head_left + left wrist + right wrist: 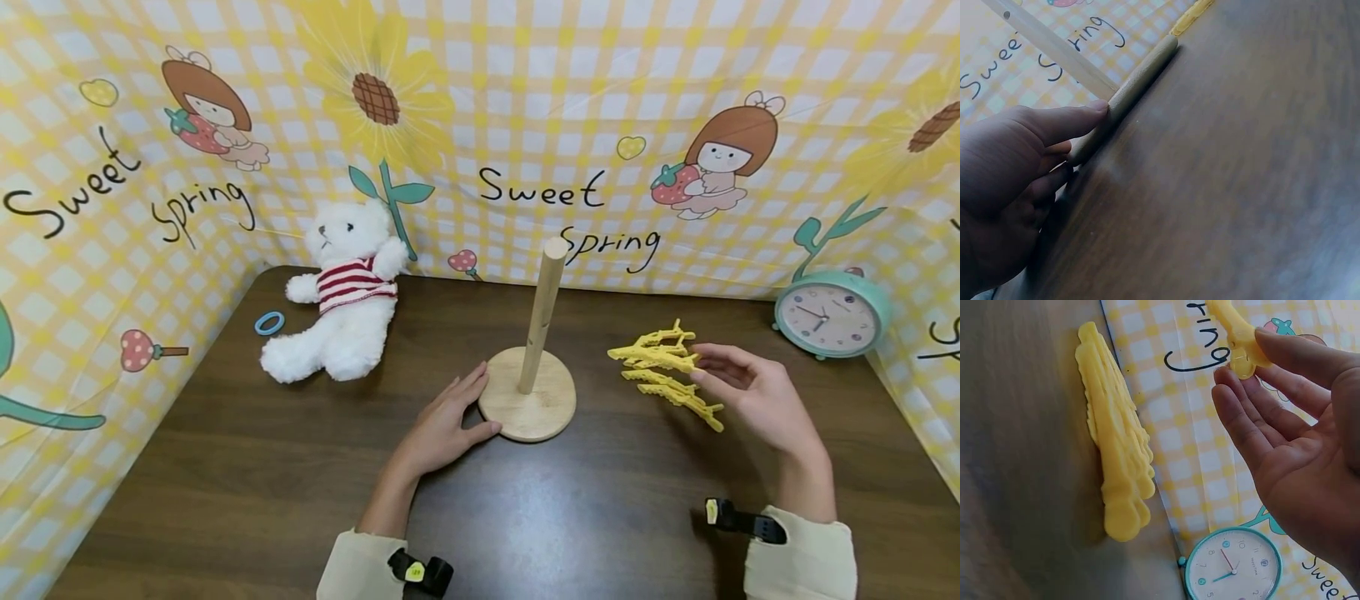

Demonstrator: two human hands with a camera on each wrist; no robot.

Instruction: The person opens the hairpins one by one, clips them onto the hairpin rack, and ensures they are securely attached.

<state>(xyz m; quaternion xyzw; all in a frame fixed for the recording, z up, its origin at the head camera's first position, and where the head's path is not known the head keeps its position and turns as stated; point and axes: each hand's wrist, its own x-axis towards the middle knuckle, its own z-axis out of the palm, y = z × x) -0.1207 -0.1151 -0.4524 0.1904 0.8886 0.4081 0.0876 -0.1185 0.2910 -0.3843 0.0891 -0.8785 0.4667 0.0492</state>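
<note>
A wooden stand (531, 417) with a round base and an upright pole stands mid-table. My left hand (444, 427) holds the base at its left side, the thumb at the front rim and the fingers along the left edge. In the left wrist view the thumb tip touches the edge of the base (1141, 78). My right hand (772, 404) pinches the end of a yellow branch-shaped plastic piece (1241, 347) between thumb and fingers, raised off the table. Below it lie more yellow branch-shaped pieces (1110, 437), overlapping on the table right of the stand.
A white teddy bear (356, 292) in a striped shirt leans at the back left, beside a blue ring (269, 323). A green alarm clock (828, 317) stands at the back right. Checked cloth (525, 100) walls the table on the back and sides.
</note>
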